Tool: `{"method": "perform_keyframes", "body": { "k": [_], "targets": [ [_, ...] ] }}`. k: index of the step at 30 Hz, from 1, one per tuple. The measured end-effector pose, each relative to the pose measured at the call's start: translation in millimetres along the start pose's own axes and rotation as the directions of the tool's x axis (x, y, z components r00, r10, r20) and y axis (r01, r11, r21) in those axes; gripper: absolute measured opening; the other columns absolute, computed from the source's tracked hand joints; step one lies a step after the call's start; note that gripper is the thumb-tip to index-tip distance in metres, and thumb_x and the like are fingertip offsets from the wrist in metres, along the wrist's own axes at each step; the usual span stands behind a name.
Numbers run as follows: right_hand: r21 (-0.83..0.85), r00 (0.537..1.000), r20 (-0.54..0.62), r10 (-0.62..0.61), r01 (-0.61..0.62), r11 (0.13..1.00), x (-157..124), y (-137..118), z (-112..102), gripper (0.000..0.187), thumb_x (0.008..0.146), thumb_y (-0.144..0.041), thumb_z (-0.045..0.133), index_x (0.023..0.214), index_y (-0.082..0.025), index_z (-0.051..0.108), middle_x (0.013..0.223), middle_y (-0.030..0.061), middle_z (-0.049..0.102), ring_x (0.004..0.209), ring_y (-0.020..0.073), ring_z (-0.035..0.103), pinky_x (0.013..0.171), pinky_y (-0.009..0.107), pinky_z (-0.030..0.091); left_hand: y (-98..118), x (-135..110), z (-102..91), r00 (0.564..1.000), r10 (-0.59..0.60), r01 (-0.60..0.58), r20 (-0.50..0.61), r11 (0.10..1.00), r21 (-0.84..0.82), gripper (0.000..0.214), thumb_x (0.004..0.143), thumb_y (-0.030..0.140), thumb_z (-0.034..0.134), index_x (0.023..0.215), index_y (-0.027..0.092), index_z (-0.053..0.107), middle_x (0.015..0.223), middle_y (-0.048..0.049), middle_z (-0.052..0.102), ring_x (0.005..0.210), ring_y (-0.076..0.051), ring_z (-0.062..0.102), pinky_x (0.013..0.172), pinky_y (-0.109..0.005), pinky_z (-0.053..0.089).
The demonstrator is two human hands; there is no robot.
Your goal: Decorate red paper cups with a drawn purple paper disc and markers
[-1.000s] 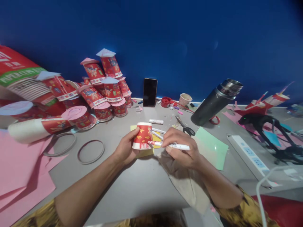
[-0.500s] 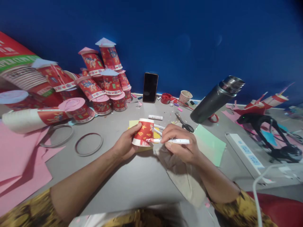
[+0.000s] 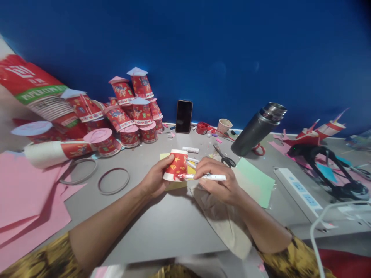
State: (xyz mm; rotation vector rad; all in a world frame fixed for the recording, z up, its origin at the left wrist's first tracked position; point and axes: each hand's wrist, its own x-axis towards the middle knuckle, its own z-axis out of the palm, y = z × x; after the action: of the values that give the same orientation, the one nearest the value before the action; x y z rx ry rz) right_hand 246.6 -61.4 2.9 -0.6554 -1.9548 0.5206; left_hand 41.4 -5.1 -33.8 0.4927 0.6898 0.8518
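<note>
Cup [image 3: 176, 166] upside-down in left fingers [image 3: 165, 165], marker [image 3: 206, 177] tip touching

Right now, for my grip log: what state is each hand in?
Left hand: closed around the red paper cup.
Right hand: closed on the white marker, tip at the cup.

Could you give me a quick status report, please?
Left hand grips red cup. Right hand holds marker, tip at cup. Scissors lie behind.
</note>
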Motion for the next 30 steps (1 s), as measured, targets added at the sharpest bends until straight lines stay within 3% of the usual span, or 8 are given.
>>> {"method": "perform_keyframes", "body": {
  "k": [6,10,12,14,16,20,26,30],
  "targets": [
    [0.040,0.998,-0.042,0.048,-0.047,0.998,-1.1,3.5,2.2,0.013,0.093,-0.012,0.061,0.095,-0.019,0.072,0.086,0.0051,0.072,0.079,0.0186,0.066,0.072,0.032,0.054,-0.7,1.5,-2.4,0.999,-0.029,0.029,-0.016,1.000,-0.012,0.029,0.099,0.031,0.063,0.105,0.006,0.075,0.094,-0.0179,0.083,0.079,-0.027,0.080,0.077,-0.037,0.066],
    [0.082,0.996,-0.039,0.077,-0.074,0.994,-3.3,6.4,2.7,0.013,0.094,-0.016,0.062,0.094,-0.021,0.074,0.086,0.0045,0.072,0.078,0.0188,0.065,0.072,0.032,0.053,2.3,-0.8,3.8,0.995,-0.048,0.047,-0.092,0.999,-0.010,0.031,0.103,0.030,0.056,0.104,0.005,0.074,0.090,-0.0184,0.082,0.074,-0.026,0.079,0.071,-0.036,0.065],
    [0.117,0.988,-0.098,0.117,-0.105,0.988,-6.6,9.2,3.3,0.011,0.095,-0.020,0.064,0.094,-0.021,0.075,0.085,0.0042,0.072,0.079,0.0195,0.066,0.074,0.033,0.053,4.6,-1.9,6.0,0.991,-0.035,0.032,-0.131,0.999,-0.020,0.032,0.104,0.030,0.054,0.107,0.005,0.073,0.090,-0.0183,0.082,0.073,-0.025,0.078,0.070,-0.037,0.065],
    [0.154,0.956,-0.220,0.193,-0.162,0.975,-11.6,13.3,4.5,0.011,0.095,-0.026,0.067,0.095,-0.022,0.077,0.087,0.0048,0.072,0.080,0.0205,0.067,0.074,0.033,0.053,6.4,-2.1,6.2,0.989,-0.021,0.015,-0.147,0.999,-0.045,0.032,0.105,0.031,0.053,0.110,0.006,0.073,0.090,-0.0177,0.081,0.072,-0.025,0.078,0.068,-0.038,0.066],
    [0.227,0.890,-0.324,0.322,-0.257,0.939,-17.0,17.7,6.1,0.014,0.097,-0.032,0.067,0.100,-0.023,0.078,0.089,0.0051,0.075,0.075,0.0197,0.067,0.068,0.032,0.054,7.4,-1.4,5.0,0.990,-0.022,0.014,-0.138,0.998,-0.062,0.034,0.105,0.032,0.051,0.112,0.006,0.072,0.089,-0.0175,0.081,0.072,-0.026,0.078,0.068,-0.040,0.066],
    [0.348,0.765,-0.412,0.495,-0.370,0.861,-20.5,21.5,8.4,0.020,0.099,-0.039,0.069,0.107,-0.024,0.079,0.086,0.0052,0.079,0.067,0.0173,0.069,0.058,0.026,0.053,7.7,1.1,2.6,0.994,-0.034,0.027,-0.099,0.997,-0.065,0.038,0.108,0.034,0.046,0.114,0.006,0.070,0.086,-0.0186,0.080,0.072,-0.027,0.078,0.067,-0.040,0.066],
    [0.352,0.726,-0.439,0.529,-0.403,0.845,-7.9,13.7,11.3,0.014,0.089,-0.034,0.076,0.086,-0.020,0.076,0.065,0.0013,0.072,0.055,0.0125,0.062,0.053,0.021,0.049,7.6,3.1,3.9,0.990,-0.082,0.076,-0.115,0.995,-0.058,0.042,0.109,0.040,0.042,0.119,0.008,0.067,0.088,-0.0170,0.079,0.072,-0.028,0.078,0.066,-0.044,0.067],
    [0.306,0.743,-0.417,0.524,-0.428,0.850,-6.4,10.7,14.4,0.011,0.088,-0.031,0.074,0.087,-0.020,0.074,0.068,0.0016,0.073,0.059,0.0140,0.065,0.055,0.022,0.049,7.1,5.0,3.7,0.993,-0.039,0.034,-0.114,0.998,-0.046,0.040,0.108,0.037,0.044,0.116,0.006,0.068,0.088,-0.0177,0.079,0.073,-0.027,0.079,0.068,-0.041,0.067]
  ]
}}
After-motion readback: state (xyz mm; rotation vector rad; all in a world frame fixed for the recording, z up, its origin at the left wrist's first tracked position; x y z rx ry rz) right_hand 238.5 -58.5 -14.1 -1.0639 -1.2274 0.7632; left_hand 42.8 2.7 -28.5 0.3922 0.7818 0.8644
